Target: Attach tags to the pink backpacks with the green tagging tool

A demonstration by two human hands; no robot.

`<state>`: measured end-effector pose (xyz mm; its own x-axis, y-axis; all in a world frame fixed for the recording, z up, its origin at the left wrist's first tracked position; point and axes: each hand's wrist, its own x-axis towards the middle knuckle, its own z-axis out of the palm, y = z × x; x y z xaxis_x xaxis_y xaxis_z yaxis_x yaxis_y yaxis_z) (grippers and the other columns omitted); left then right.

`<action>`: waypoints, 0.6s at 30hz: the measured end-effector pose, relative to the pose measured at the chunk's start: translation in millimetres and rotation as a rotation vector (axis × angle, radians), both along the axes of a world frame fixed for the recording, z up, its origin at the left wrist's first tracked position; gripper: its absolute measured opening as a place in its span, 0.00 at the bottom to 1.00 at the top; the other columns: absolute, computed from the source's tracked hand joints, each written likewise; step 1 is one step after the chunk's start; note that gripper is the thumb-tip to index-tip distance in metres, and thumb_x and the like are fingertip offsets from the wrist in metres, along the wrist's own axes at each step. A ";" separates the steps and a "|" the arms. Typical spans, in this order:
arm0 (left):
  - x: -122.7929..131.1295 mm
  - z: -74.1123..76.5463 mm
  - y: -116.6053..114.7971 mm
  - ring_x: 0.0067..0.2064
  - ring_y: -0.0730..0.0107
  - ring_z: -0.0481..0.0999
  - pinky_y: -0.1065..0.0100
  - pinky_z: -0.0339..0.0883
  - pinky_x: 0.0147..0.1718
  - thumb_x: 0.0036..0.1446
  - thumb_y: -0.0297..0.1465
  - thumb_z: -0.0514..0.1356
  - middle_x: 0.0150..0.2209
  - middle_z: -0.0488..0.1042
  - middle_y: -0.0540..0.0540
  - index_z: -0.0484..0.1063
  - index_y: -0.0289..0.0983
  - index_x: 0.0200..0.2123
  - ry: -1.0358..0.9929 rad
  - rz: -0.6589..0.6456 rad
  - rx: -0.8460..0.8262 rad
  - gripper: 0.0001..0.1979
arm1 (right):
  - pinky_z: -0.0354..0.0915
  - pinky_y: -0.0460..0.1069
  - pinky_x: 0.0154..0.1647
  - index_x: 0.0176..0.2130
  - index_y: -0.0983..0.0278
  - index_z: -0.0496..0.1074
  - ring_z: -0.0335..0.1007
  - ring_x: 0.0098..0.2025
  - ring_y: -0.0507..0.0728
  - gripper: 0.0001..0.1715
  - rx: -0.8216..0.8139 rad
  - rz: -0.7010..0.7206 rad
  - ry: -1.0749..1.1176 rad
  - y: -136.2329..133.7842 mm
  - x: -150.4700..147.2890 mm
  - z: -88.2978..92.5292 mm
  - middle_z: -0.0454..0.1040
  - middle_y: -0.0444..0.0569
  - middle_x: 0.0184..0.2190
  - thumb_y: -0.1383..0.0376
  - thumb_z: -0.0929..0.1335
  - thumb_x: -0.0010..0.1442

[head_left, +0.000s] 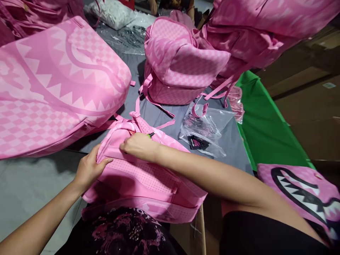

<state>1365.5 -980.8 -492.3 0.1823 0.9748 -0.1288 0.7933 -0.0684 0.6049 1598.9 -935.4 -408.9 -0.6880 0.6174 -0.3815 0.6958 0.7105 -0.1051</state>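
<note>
At the far left a large pink shark-mouth backpack [55, 85] lies flat on the grey worktop [23, 184], its checkered face up. Just right of it and nearer the person, the left hand [89, 169] is closed on the left edge of a pink mesh-backed backpack [140, 184], thumb on top and fingers curled under the padded rim. That backpack lies back-panel up at the worktop's near edge, touching the person's lap. The right hand [139, 146] rests on its upper part by the carry handle [124, 125], fingers pinched shut around a small green-tipped tool [151, 135]; what kind of tool it is cannot be made out, since only the tip shows. Behind, at centre, a second checkered pink backpack [177, 67] stands upright, straps trailing toward a clear plastic bag [205, 132] that holds small dark tags. Further right a third pink bag [255, 32] hangs over green sheeting [265, 124]. At the lower right a fourth shark-mouth bag [305, 194] lies partly out of view. That makes five pink bags in all, and one plastic bag.
</note>
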 end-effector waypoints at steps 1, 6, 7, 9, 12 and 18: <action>0.3 -0.3 -0.2 0.49 0.54 0.81 0.63 0.71 0.47 0.59 0.50 0.59 0.51 0.79 0.46 0.64 0.43 0.60 0.011 0.008 -0.004 0.30 | 0.64 0.51 0.37 0.42 0.70 0.77 0.78 0.41 0.62 0.15 -0.026 -0.057 -0.074 -3.2 9.2 -0.4 0.81 0.60 0.37 0.74 0.61 0.66; 0.9 1.1 2.3 0.46 0.53 0.81 0.63 0.71 0.43 0.59 0.50 0.58 0.45 0.81 0.45 0.66 0.41 0.57 0.021 0.025 -0.069 0.27 | 0.66 0.50 0.35 0.41 0.70 0.77 0.80 0.40 0.62 0.14 0.019 -0.223 -0.216 -19.8 40.5 3.4 0.81 0.60 0.35 0.76 0.62 0.64; 1.3 2.8 4.5 0.46 0.53 0.81 0.62 0.71 0.43 0.59 0.50 0.58 0.46 0.81 0.45 0.67 0.42 0.56 0.004 0.019 -0.080 0.27 | 0.66 0.49 0.35 0.43 0.69 0.76 0.80 0.40 0.61 0.14 0.055 -0.263 -0.201 -24.9 44.4 8.4 0.81 0.59 0.37 0.75 0.62 0.65; 3.1 6.9 10.9 0.50 0.53 0.80 0.61 0.71 0.47 0.58 0.51 0.58 0.51 0.79 0.45 0.67 0.42 0.56 -0.057 -0.019 -0.083 0.28 | 0.66 0.48 0.36 0.46 0.65 0.74 0.80 0.41 0.60 0.13 0.122 -0.416 -0.144 -40.2 56.5 20.5 0.81 0.55 0.40 0.71 0.63 0.65; 10.7 13.4 22.7 0.57 0.51 0.75 0.58 0.69 0.54 0.55 0.51 0.62 0.58 0.74 0.44 0.67 0.41 0.59 -0.173 -0.084 -0.094 0.33 | 0.66 0.49 0.35 0.48 0.63 0.73 0.80 0.42 0.61 0.13 0.224 -0.804 -0.095 -77.7 96.5 31.5 0.80 0.54 0.45 0.65 0.63 0.66; 40.8 46.3 17.5 0.48 0.49 0.80 0.57 0.71 0.47 0.56 0.46 0.61 0.47 0.81 0.44 0.74 0.38 0.54 -0.250 -0.141 -0.086 0.27 | 0.69 0.52 0.42 0.50 0.57 0.74 0.79 0.48 0.65 0.20 0.123 -1.258 0.126 -182.0 200.8 -17.7 0.81 0.52 0.46 0.64 0.66 0.58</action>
